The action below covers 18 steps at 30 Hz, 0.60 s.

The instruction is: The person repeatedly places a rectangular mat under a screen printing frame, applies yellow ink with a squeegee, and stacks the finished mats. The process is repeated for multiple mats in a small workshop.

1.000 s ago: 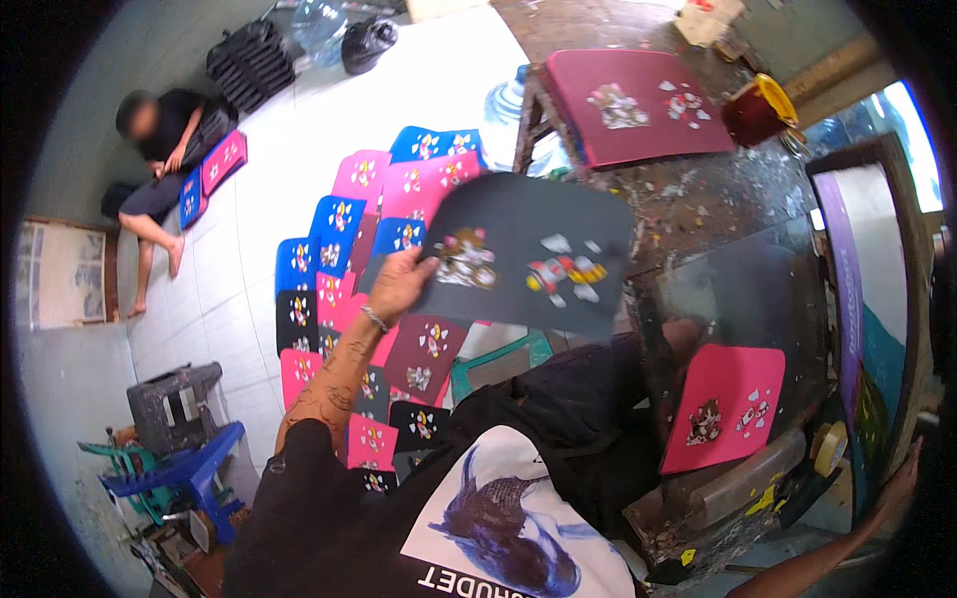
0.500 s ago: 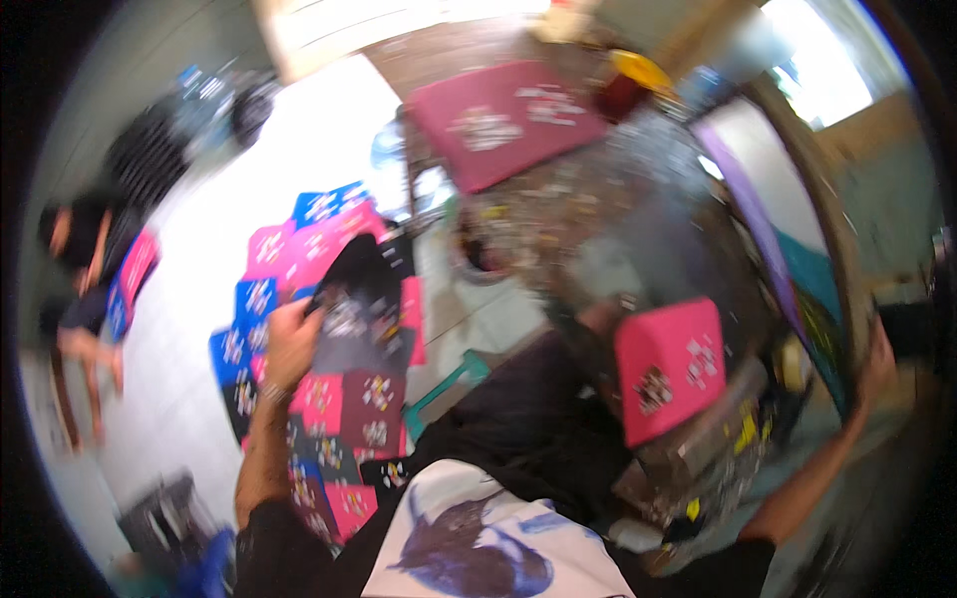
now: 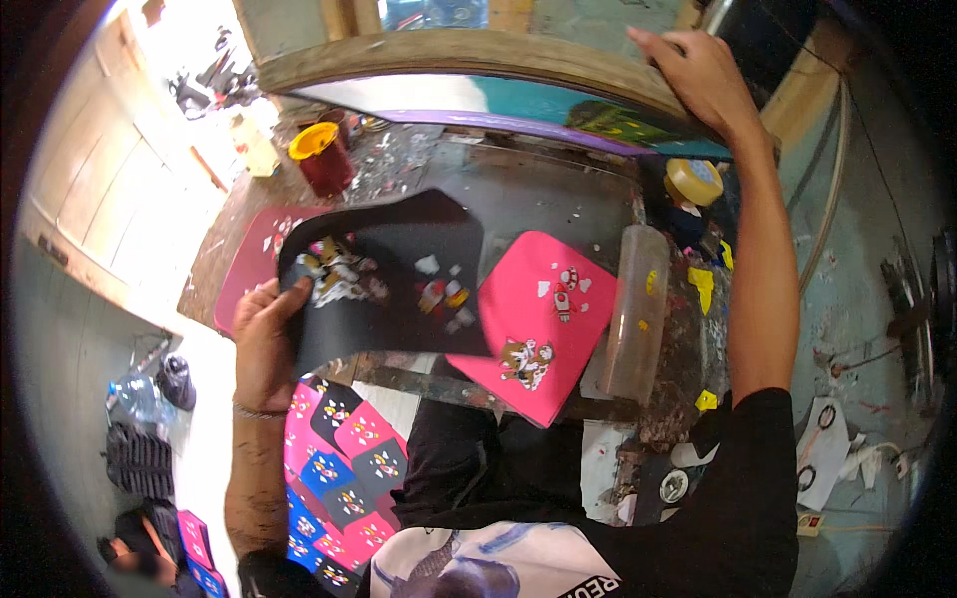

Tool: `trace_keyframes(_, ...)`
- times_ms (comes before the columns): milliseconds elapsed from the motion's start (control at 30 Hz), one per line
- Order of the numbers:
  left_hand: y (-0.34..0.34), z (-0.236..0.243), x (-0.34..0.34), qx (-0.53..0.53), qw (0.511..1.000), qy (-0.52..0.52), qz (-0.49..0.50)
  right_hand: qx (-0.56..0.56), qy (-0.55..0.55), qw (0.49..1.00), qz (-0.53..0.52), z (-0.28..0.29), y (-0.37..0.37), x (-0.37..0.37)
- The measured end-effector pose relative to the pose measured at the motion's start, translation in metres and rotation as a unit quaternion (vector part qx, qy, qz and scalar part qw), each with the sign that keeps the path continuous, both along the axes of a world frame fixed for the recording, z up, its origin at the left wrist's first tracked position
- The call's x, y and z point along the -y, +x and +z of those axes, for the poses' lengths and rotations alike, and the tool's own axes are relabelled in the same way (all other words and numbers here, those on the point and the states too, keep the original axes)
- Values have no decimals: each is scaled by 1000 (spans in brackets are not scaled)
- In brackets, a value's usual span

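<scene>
My left hand (image 3: 261, 334) pinches the left edge of a black flexible sheet (image 3: 399, 309) printed with small cartoon figures. The sheet sags slightly and hangs over the worktable, partly covering a pink printed sheet (image 3: 573, 254) with rounded corners that lies there. At the far side, my right hand (image 3: 703, 85) is closed over the top rail of a raised wooden-framed screen (image 3: 478, 52). White, teal and purple areas show on the screen's face. To the left, a maroon printed sheet (image 3: 242, 274) lies partly behind the black one.
A red pot with yellow rim (image 3: 324, 164) stands at the back left. A clear plastic cylinder (image 3: 636, 309) and a yellowish tape roll (image 3: 695, 182) are on the right. Several printed sheets (image 3: 349, 498) cover the floor at lower left, near another person (image 3: 140, 543).
My view has turned right, from the floor sheets to the worktable. My left hand has brought the black sheet from above the floor sheets to the table. My right hand stays on the frame.
</scene>
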<state>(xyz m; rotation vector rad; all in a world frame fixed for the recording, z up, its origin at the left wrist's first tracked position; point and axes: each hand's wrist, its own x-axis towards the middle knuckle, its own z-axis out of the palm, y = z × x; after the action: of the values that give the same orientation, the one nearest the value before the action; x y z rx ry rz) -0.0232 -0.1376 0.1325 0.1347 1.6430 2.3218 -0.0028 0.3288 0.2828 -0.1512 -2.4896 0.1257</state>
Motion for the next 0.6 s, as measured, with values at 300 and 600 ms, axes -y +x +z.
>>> trace_keyframes(300,75,-182,-129,152,986,-62,3,0,-38,999,3,11,10,15)
trace_keyframes(600,117,-180,-137,289,947,-135,-27,1,-39,999,-16,12,22,25)
